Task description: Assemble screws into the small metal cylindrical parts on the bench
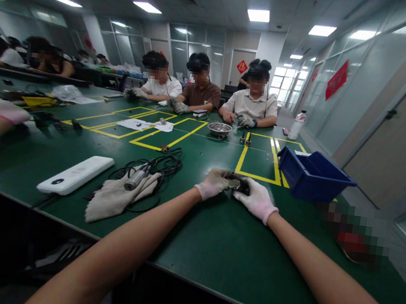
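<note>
Bare forearms lie nearest the camera, one cut off by the bottom edge, the other at the lower right. They end in gloved hands near the centre, where the fingers of the left hand and the right hand are clamped on a small round metal piece from either side. The gloves cover its ends, and the right fingertips are so dark that its outline blurs into them; whether it touches the green surface cannot be told.

Left of the hands, a silver cylinder lies on a crumpled pale glove, with a black cable looped behind. Farther left rests a white device; its lead drops out of sight past the near edge. On the right stands a blue bin, its near wall hiding much of the inside, and below it a pixelated patch makes a dark and red item unreadable.

Beyond the hands are yellow tape, two upright dark fittings, a metal bowl and a white bottle. A neighbour's gloved hand is cut off at the left edge. Three people sit opposite, their heads partly pixelated.
</note>
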A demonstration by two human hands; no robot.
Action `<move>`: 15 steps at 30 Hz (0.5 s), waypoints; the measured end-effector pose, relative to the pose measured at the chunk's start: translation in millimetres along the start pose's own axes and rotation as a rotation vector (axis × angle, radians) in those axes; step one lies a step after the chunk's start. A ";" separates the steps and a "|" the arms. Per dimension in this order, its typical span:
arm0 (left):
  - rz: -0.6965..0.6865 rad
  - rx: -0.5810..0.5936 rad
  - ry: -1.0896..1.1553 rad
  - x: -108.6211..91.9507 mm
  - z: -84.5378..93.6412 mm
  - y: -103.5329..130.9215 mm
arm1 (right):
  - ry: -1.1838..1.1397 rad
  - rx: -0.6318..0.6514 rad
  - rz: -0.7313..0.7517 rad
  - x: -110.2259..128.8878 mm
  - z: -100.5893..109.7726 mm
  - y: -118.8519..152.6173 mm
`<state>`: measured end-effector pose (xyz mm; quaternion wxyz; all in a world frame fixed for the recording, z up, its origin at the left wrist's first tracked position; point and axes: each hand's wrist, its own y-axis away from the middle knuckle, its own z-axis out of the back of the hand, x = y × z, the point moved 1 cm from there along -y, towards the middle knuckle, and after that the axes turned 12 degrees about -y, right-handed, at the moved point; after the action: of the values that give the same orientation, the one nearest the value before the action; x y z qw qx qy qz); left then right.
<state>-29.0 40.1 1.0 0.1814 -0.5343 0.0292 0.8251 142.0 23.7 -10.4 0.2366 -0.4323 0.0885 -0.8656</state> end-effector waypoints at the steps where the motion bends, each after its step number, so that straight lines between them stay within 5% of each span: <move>1: -0.035 0.008 -0.040 0.4 -0.2 0.3 | 0.053 0.010 0.005 -0.6 -0.3 -0.6; 6: -0.255 -0.124 -0.422 -0.4 -1.5 1.7 | 0.175 0.005 0.024 -3.4 -3.3 -2.4; 10: -0.274 -0.235 -0.619 1.7 -4.3 1.4 | 0.091 -0.141 0.114 1.9 -2.0 0.5; 15: -0.271 -0.045 -0.478 7.6 -6.2 1.2 | -0.019 -0.307 0.261 16.6 3.6 6.5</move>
<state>-26.7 39.4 -8.6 0.2799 -0.3276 -0.1044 0.8964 138.5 10.2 1.2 0.2791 -0.4564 0.2725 -0.7997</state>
